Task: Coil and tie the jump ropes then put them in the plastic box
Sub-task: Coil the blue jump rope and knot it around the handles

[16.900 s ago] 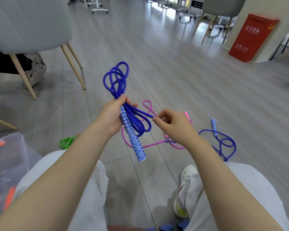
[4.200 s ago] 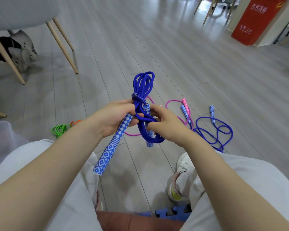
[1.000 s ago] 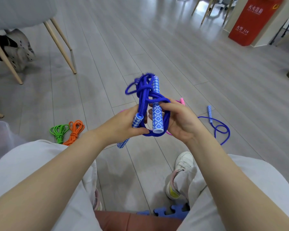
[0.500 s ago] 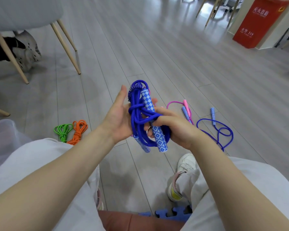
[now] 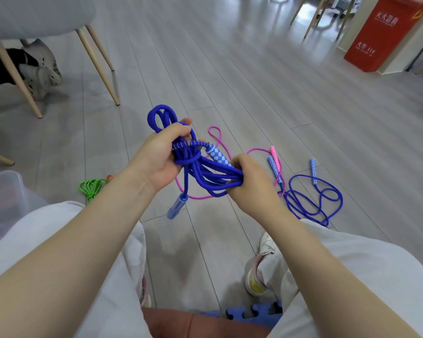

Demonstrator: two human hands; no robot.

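A coiled blue jump rope (image 5: pixel 200 172) hangs between my hands above the floor. My left hand (image 5: pixel 161 157) grips the bundle near its upper loops. My right hand (image 5: pixel 248 181) grips the lower loops together with one blue-and-white patterned handle (image 5: pixel 217 156). The other handle (image 5: pixel 177 206) dangles below the bundle. A wrap of rope circles the coil's middle. The clear plastic box (image 5: pixel 5 191) stands at the left edge, beside my left knee.
On the floor lie a pink jump rope (image 5: pixel 259 150), another loose blue jump rope (image 5: pixel 313 196) and a tied green rope (image 5: pixel 92 187) with an orange one behind it. A chair (image 5: pixel 100 67) with someone's feet stands far left. A red bin (image 5: pixel 381 32) stands far right.
The bundle has been pulled out lengthwise: my right hand moved right and down with the loops and one handle, my left hand closed on the upper part, and the other handle dropped free.
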